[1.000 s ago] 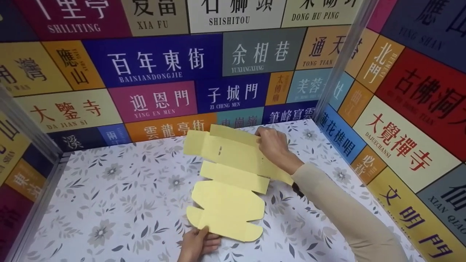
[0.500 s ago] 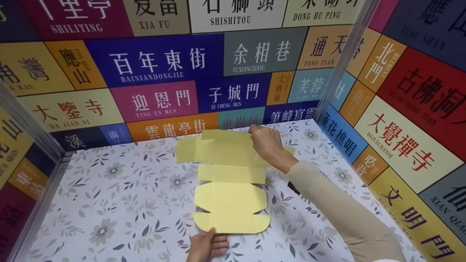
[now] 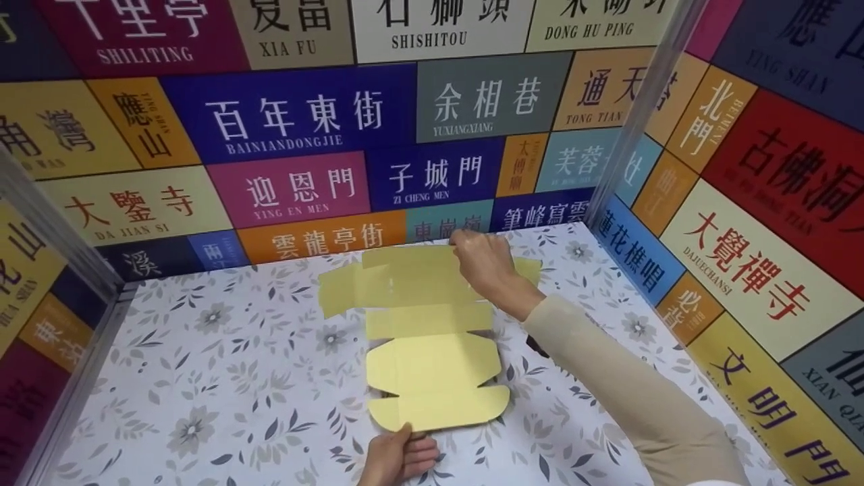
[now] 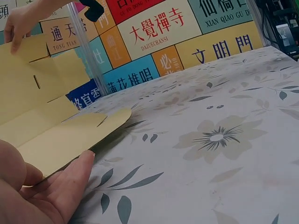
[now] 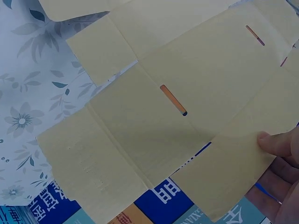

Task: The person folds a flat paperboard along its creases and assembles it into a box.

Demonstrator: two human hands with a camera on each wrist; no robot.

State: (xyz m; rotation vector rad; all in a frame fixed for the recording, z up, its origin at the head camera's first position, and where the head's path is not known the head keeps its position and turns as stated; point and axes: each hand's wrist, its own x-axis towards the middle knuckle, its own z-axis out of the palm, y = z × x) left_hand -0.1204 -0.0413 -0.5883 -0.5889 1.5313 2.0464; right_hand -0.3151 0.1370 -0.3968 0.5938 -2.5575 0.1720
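A flat, die-cut yellow cardboard box blank [image 3: 432,368] with creases, side flaps and slots is held between both hands. Its far panels tilt up toward the back wall. My left hand [image 3: 399,457] pinches the near edge, thumb on top and fingers beneath, as the left wrist view also shows. At the far edge, my right hand [image 3: 489,266] grips the top flap with the thumb on one face and fingers behind. Two narrow slots show through the cardboard panel [image 5: 205,88] in the right wrist view. Part of the blank's right side is hidden behind my right hand.
A table with a white floral cover [image 3: 256,378] lies underneath. Panels of coloured tiles with writing [image 3: 283,115] stand behind and at both sides, joined by clear corner posts [image 3: 624,128]. Dark equipment [image 4: 282,30] shows at the left wrist view's upper right.
The blank has swung from slanted to nearly straight in front of me. My right hand has moved left, and my left hand has shifted right; both keep their hold.
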